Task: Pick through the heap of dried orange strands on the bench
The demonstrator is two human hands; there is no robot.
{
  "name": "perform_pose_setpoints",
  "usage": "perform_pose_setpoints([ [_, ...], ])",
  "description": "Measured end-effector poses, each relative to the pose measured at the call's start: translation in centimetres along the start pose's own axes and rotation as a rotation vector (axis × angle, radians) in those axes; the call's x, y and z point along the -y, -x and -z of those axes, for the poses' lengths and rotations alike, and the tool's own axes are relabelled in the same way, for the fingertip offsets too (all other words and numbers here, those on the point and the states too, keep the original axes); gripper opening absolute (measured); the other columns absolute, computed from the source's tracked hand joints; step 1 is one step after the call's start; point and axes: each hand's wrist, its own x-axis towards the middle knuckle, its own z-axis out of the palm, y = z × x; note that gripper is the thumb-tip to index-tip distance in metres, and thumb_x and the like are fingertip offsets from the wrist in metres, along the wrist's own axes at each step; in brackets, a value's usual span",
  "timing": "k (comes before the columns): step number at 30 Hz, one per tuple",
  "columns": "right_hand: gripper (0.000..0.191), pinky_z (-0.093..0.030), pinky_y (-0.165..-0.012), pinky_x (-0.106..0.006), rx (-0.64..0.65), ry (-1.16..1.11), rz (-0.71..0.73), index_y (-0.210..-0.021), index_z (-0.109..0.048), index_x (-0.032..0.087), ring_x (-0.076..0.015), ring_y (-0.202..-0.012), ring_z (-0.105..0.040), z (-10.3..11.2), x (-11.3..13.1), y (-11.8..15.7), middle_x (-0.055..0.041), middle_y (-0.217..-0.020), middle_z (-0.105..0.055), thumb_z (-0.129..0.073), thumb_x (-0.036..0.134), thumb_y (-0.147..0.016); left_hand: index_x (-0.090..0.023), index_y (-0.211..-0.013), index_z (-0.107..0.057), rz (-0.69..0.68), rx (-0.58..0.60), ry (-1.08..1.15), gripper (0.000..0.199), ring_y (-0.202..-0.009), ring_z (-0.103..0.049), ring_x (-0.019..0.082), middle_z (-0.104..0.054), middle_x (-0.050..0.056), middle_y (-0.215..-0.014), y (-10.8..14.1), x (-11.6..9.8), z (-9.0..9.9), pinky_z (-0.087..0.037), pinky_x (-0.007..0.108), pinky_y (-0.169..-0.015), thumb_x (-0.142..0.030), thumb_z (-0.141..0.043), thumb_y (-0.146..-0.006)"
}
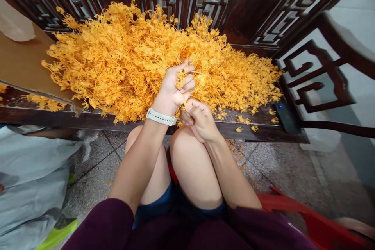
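A big heap of orange-yellow branching pieces (117,54), which look like plastic with small claw-shaped ends, lies on a dark wooden bench (123,125). At the heap's front edge is my left hand (175,84), a pale watch strap (161,117) round its wrist. Its fingers curl around a small orange claw-shaped piece (181,79). Just below and to the right, my right hand (200,119) pinches at a small orange bit, thumb against forefinger, close to the left hand's thumb. The fingers partly cover what both hands hold.
A cardboard sheet (35,66) borders the heap at left. Loose pieces (254,128) are scattered at the bench's right end, near a dark phone-like object (287,117). A person in grey clothing (32,179) is at left. A red plastic chair (293,211) shows at lower right.
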Motion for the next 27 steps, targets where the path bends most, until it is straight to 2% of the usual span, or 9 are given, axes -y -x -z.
perform_pose_setpoints([
  [2,0.035,-0.029,-0.052,-0.023,0.038,-0.023,0.021,-0.067,-0.050,0.021,-0.0066,-0.046,-0.030,0.4,0.0,0.2,0.0093,-0.052,-0.041,-0.066,0.034,-0.095,-0.020,-0.114,-0.064,-0.006,0.008,0.002,0.018,-0.031,-0.022,0.003,-0.049,-0.008,-0.055,-0.1,0.0,-0.2,-0.021,0.017,-0.029,-0.022,-0.049,-0.105],
  [4,0.034,-0.030,-0.053,-0.023,0.208,0.059,0.055,-0.068,-0.054,0.019,-0.0071,-0.049,-0.034,0.6,0.4,0.7,0.0076,-0.055,-0.046,-0.067,0.035,-0.095,-0.022,-0.118,-0.064,-0.042,-0.006,0.016,0.019,-0.032,-0.024,0.003,-0.050,-0.008,-0.055,-1.0,-0.6,0.1,-0.022,0.018,-0.030,-0.022,-0.052,-0.104],
  [8,0.028,-0.032,-0.060,-0.025,0.801,0.671,0.048,-0.072,-0.066,0.017,-0.0080,-0.060,-0.047,-0.5,1.7,1.9,0.0036,-0.065,-0.057,-0.069,0.033,-0.095,-0.031,-0.122,-0.062,-0.207,-0.130,0.076,0.024,-0.031,-0.026,0.006,-0.052,-0.006,-0.052,-4.1,-3.5,2.3,-0.027,0.020,-0.031,-0.024,-0.050,-0.103],
  [11,0.025,-0.035,-0.066,-0.027,0.925,0.952,0.040,-0.077,-0.070,0.017,-0.0092,-0.065,-0.053,-1.6,2.3,1.9,0.0031,-0.068,-0.063,-0.065,0.031,-0.097,-0.033,-0.118,-0.064,-0.238,-0.119,0.099,0.023,-0.030,-0.027,0.007,-0.053,-0.006,-0.052,-5.2,-5.1,3.9,-0.027,0.022,-0.031,-0.026,-0.049,-0.103],
  [13,0.022,-0.041,-0.073,-0.028,1.044,0.824,0.001,-0.086,-0.074,0.017,-0.0113,-0.073,-0.060,-1.6,2.1,1.4,-0.0007,-0.079,-0.071,-0.065,0.032,-0.099,-0.032,-0.115,-0.065,-0.188,-0.103,0.074,0.022,-0.030,-0.028,0.006,-0.056,-0.006,-0.054,-4.8,-5.2,4.2,-0.028,0.023,-0.031,-0.027,-0.046,-0.104],
  [15,0.022,-0.047,-0.075,-0.028,1.112,0.491,-0.043,-0.093,-0.077,0.017,-0.0131,-0.078,-0.065,-1.0,1.6,0.9,-0.0045,-0.086,-0.074,-0.071,0.037,-0.096,-0.031,-0.115,-0.066,-0.142,-0.078,0.049,0.024,-0.029,-0.029,0.006,-0.057,-0.006,-0.056,-4.0,-4.8,4.0,-0.029,0.023,-0.032,-0.027,-0.045,-0.105],
  [17,0.034,-0.047,-0.064,-0.026,0.938,0.099,-0.044,-0.097,-0.077,0.019,-0.0112,-0.064,-0.060,0.0,1.1,0.7,-0.0005,-0.071,-0.069,-0.077,0.052,-0.089,-0.032,-0.118,-0.066,-0.126,-0.043,0.041,0.025,-0.030,-0.030,0.006,-0.058,-0.007,-0.056,-3.2,-4.4,3.7,-0.029,0.023,-0.032,-0.026,-0.047,-0.103],
  [21,0.064,-0.022,-0.039,-0.022,0.291,-0.341,-0.063,-0.118,-0.070,0.026,-0.0102,-0.043,-0.017,1.1,1.0,1.4,0.0114,-0.048,-0.034,-0.053,0.081,-0.090,-0.033,-0.121,-0.066,-0.130,-0.036,-0.015,0.025,-0.032,-0.031,0.007,-0.057,-0.007,-0.055,-3.0,-4.0,3.5,-0.029,0.024,-0.034,-0.030,-0.053,-0.100],
  [27,0.045,-0.027,-0.043,-0.022,0.150,-0.293,-0.169,-0.105,-0.069,0.021,-0.0091,-0.045,-0.027,0.1,1.9,2.2,0.0068,-0.056,-0.047,-0.058,0.064,-0.096,-0.032,-0.107,-0.067,-0.243,-0.049,-0.191,0.016,-0.035,-0.033,0.005,-0.057,-0.007,-0.058,-3.5,-1.7,2.9,-0.028,0.026,-0.039,-0.032,-0.065,-0.091],
])
